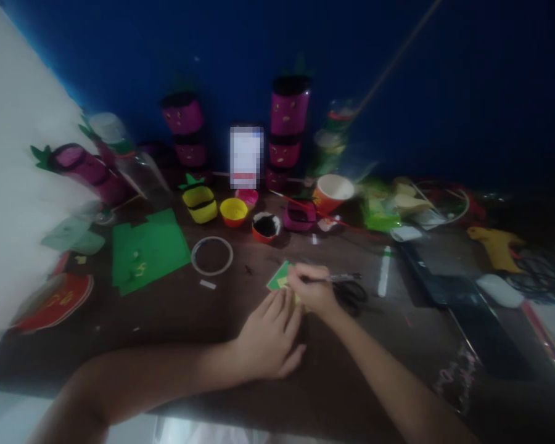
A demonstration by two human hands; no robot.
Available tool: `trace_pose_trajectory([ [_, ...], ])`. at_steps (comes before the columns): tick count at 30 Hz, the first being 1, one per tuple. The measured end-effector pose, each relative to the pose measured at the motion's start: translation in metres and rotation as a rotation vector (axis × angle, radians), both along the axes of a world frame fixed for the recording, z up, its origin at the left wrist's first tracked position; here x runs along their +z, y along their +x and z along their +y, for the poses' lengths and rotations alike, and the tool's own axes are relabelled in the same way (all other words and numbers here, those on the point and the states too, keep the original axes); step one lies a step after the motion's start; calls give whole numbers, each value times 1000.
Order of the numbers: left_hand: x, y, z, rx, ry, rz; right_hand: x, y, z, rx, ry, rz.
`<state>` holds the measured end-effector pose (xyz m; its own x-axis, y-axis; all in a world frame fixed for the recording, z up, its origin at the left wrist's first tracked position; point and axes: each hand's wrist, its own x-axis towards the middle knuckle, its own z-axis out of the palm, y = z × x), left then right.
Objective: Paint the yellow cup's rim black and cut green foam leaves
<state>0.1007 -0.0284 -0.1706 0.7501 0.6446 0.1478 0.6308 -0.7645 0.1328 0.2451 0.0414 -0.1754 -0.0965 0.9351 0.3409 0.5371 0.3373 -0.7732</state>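
Right hand (315,288): grasping pen (346,277) | left hand (269,338): unclenched, fingers against green paper piece (276,279) (pen tip hidden) | green sheet (155,250), left: notched; marking apparently underway, remainder unclear.

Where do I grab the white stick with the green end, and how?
Probably grip the white stick around its middle, coming from above, fingers on its left and right sides. It's long and narrow, lying flat and pointing away from you. Your right hand is nearer, but it's holding a pen.
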Motion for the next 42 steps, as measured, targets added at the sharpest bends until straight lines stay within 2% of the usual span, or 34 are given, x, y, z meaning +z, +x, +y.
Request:
trace_pose_trajectory([
  [18,3,0,1,0,-13,-3,2,0,0,-8,7,-8],
  [25,4,0,1,-4,-10,-2,3,4,-1,-97,43,10],
  [36,5,0,2,-11,-20,-2,1,3,0,-59,10,-13],
  [42,3,1,2,-8,-20,-1,-1,2,1,-81,13,-8],
])
